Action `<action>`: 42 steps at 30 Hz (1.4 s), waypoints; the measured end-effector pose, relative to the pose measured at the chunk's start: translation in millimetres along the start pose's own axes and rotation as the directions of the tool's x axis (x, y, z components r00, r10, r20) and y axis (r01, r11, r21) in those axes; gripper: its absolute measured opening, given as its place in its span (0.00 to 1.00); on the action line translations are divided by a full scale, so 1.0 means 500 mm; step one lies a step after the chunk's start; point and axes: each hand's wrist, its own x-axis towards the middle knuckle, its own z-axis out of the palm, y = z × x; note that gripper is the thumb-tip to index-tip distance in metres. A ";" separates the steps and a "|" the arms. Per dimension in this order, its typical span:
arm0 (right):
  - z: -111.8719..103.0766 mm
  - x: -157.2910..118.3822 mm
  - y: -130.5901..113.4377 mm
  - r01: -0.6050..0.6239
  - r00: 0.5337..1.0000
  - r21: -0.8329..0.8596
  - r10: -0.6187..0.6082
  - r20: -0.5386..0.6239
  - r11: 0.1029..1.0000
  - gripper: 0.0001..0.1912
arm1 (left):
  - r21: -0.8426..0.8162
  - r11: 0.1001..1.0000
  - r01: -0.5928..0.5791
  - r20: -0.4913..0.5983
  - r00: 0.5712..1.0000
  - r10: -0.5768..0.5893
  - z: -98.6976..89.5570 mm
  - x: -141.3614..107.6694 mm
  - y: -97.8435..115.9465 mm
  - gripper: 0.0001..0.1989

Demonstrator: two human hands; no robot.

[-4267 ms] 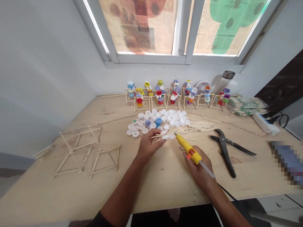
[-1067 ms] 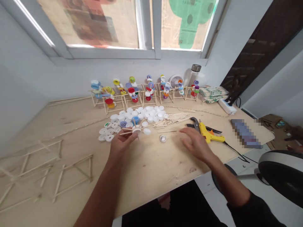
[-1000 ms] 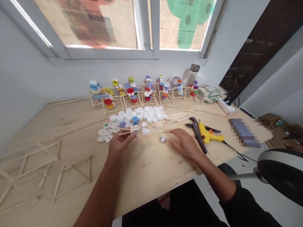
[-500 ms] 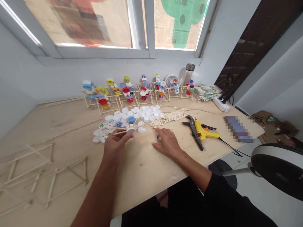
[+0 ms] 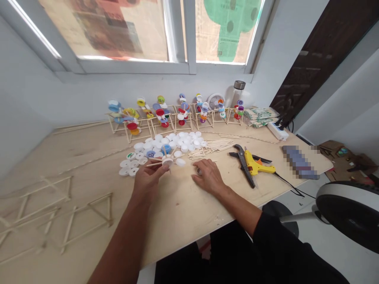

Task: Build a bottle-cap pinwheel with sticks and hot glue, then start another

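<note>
My left hand [image 5: 149,177] pinches a white bottle cap [image 5: 167,161] with thin wooden sticks [image 5: 154,163] spreading from it like spokes, held above the table. My right hand [image 5: 209,176] rests low over the wood, its thumb and fingers curved round a small round white-and-grey piece [image 5: 199,171], partly hidden beneath the hand. Just beyond both hands lies a pile of white bottle caps [image 5: 180,140], with a blue cap [image 5: 166,149] among them. Loose wooden sticks [image 5: 214,148] are heaped beyond my right hand.
Right of my right hand lie black-handled cutters [image 5: 244,167] and a yellow glue gun [image 5: 256,163]. Stick frames with coloured cap wheels [image 5: 162,118] line the wall. Flat stick frames [image 5: 89,221] lie at left. A bottle [image 5: 237,92], power strip [image 5: 277,131] and fan [image 5: 349,213] are at right.
The view has shifted slightly, so the scene sits a little further right. Both hands keep nearly the same poses, and the left still holds the cap with its sticks.
</note>
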 end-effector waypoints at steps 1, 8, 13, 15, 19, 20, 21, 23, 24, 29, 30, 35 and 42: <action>0.000 0.000 0.000 0.003 1.000 0.006 -0.003 -0.001 1.000 0.18 | -0.001 1.000 0.002 0.002 1.000 -0.002 -0.001 0.000 0.000 0.14; 0.003 -0.002 0.010 0.036 0.999 0.054 -0.036 -0.013 0.998 0.22 | 0.028 1.000 -0.013 -0.013 1.000 0.014 -0.001 0.004 -0.005 0.15; 0.007 -0.002 0.019 0.050 0.999 0.084 -0.049 -0.021 0.995 0.22 | -0.007 1.000 -0.020 -0.003 1.000 0.020 -0.004 0.007 -0.010 0.17; 0.005 -0.003 0.021 0.044 0.999 0.081 -0.042 -0.029 0.996 0.22 | -0.026 0.999 -0.024 0.003 1.000 0.024 -0.006 0.008 -0.011 0.17; -0.004 -0.007 0.024 0.014 0.998 0.058 -0.011 -0.059 0.998 0.21 | -0.029 0.999 -0.017 0.010 1.000 0.017 -0.008 0.007 -0.011 0.17; -0.006 -0.008 0.024 0.006 0.998 0.052 -0.003 -0.067 0.999 0.20 | -0.024 1.000 -0.015 0.010 1.000 0.016 -0.007 0.006 -0.010 0.17; -0.007 -0.009 0.025 0.000 0.997 0.047 0.003 -0.074 0.999 0.19 | -0.021 1.000 -0.016 0.010 1.000 0.016 -0.006 0.004 -0.009 0.17; -0.009 -0.010 0.027 -0.007 0.996 0.041 0.011 -0.083 0.999 0.17 | -0.017 1.000 -0.021 0.016 1.000 0.022 -0.003 -0.001 -0.007 0.17; -0.009 -0.010 0.029 -0.009 0.996 0.039 0.013 -0.086 0.999 0.15 | -0.016 1.000 -0.026 0.019 0.999 0.027 -0.001 -0.003 -0.006 0.17; -0.012 -0.009 0.035 -0.015 0.995 0.041 0.019 -0.099 0.999 0.10 | 0.009 0.999 -0.034 0.046 0.998 0.034 0.008 -0.008 -0.006 0.18; -0.013 -0.008 0.036 -0.016 0.995 0.043 0.021 -0.101 0.999 0.10 | 0.014 0.999 -0.031 0.051 0.998 0.031 0.008 -0.008 -0.007 0.18; -0.013 -0.007 0.036 -0.029 0.995 0.065 0.036 -0.098 0.997 0.10 | 0.023 1.000 -0.015 0.113 0.994 0.013 0.002 -0.003 -0.017 0.16; -0.008 -0.005 0.037 -0.060 0.991 0.157 0.077 -0.108 0.986 0.12 | 0.023 0.999 0.022 0.151 0.988 -0.025 -0.008 0.010 -0.034 0.15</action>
